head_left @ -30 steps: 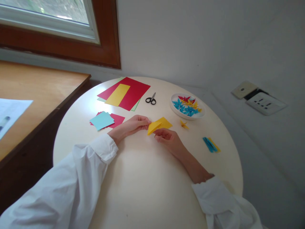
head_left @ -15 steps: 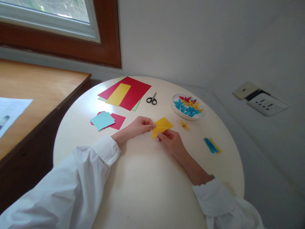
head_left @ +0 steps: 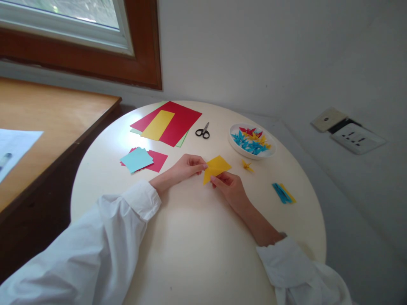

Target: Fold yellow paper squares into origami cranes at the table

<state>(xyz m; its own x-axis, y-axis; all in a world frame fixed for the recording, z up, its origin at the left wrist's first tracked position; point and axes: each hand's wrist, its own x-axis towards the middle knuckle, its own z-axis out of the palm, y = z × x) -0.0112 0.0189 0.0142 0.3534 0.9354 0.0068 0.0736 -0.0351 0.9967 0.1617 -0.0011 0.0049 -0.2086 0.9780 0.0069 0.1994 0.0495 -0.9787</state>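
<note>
Between my two hands is a piece of yellow origami paper (head_left: 218, 165), partly folded, held a little above the white round table (head_left: 190, 254). My left hand (head_left: 190, 166) pinches its left edge between thumb and fingers. Lower down, my right hand (head_left: 229, 186) is closed on the near edge, the thumb on top. Just beyond the right hand lies a small yellow paper crane (head_left: 247, 166). Farther back, a white dish (head_left: 234, 149) holds several folded paper cranes in red, yellow and blue. My fingers hide parts of the paper's edges.
Black-handled scissors (head_left: 202, 131) lie near the back. Left of them are large red sheets (head_left: 182, 118) with a yellow strip (head_left: 158, 125) on top. Light-blue squares (head_left: 137, 160) overlap red ones (head_left: 160, 161). Blue and yellow strips (head_left: 281, 193) rest at the right. A wooden desk (head_left: 63, 110) stands left.
</note>
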